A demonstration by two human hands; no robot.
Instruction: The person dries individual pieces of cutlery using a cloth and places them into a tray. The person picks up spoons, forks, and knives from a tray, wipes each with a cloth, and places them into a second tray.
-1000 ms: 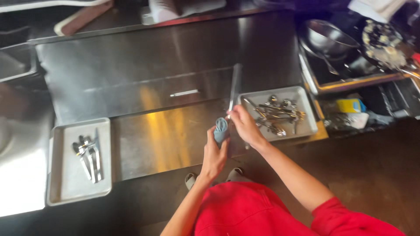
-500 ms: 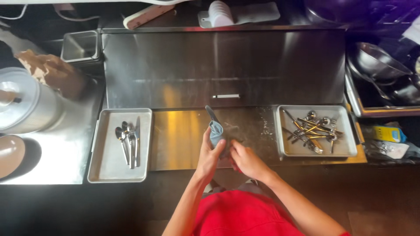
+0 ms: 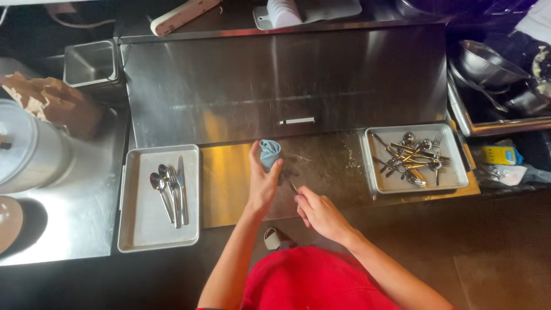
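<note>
My left hand (image 3: 263, 182) holds a small light-blue cloth (image 3: 269, 152) above the steel counter. My right hand (image 3: 319, 212) grips a thin metal utensil (image 3: 293, 186) by its end; the other end runs up toward the cloth and is partly hidden. To the left lies a metal tray (image 3: 138, 229) with a few spoons and a knife (image 3: 171, 186) laid in a row. To the right a second tray (image 3: 453, 155) holds a jumbled pile of several forks and spoons (image 3: 410, 158).
A large steel lid with a handle (image 3: 298, 120) covers the back of the counter. A steel pot (image 3: 26, 149) and crumpled brown paper bag (image 3: 49, 103) stand at left, an empty steel bin (image 3: 92, 62) behind. Bowls (image 3: 488, 63) sit at right.
The view has swung left and steadied. My hands moved from beside the right tray to the middle of the counter, the cloth still in my left hand and the utensil in my right.
</note>
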